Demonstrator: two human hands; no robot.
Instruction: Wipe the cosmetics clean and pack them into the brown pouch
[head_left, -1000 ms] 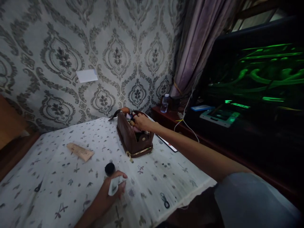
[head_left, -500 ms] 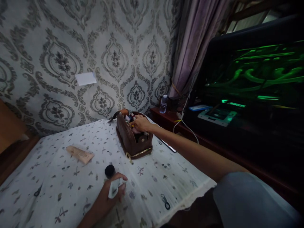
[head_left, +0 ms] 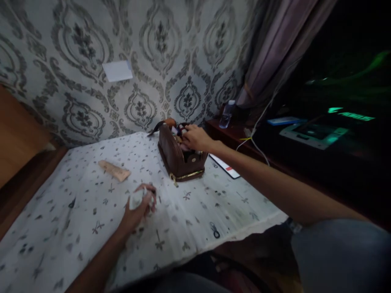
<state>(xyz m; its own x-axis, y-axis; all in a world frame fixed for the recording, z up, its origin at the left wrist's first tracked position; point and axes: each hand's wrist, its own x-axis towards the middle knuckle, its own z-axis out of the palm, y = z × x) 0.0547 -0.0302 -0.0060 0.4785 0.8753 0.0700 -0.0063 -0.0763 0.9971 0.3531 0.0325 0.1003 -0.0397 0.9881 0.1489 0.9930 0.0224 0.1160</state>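
Observation:
My left hand [head_left: 141,205] is closed around a crumpled white tissue [head_left: 136,199], low over the patterned tablecloth. The black-topped round container seen earlier does not show; my left hand covers about the spot where it stood. My right hand [head_left: 197,137] reaches into the opening of a brown leather makeup bag [head_left: 173,154] with a gold zip. Its fingers are curled down among several small items, and what they grip is hidden. Left of the bag, a beige squeeze tube [head_left: 114,170] lies flat on the cloth.
A phone or tablet [head_left: 225,166] with a lit screen lies right of the bag. A clear bottle [head_left: 227,114] and a white cable [head_left: 259,120] are on the dark red surface behind. At far right stands a dark computer case [head_left: 360,158] with green lights. A cardboard-coloured box [head_left: 23,136] is at left.
My left hand has moved forward, over the place of the black-topped container, still with the tissue. My right hand stays in the bag. The view has tilted down and shifted left.

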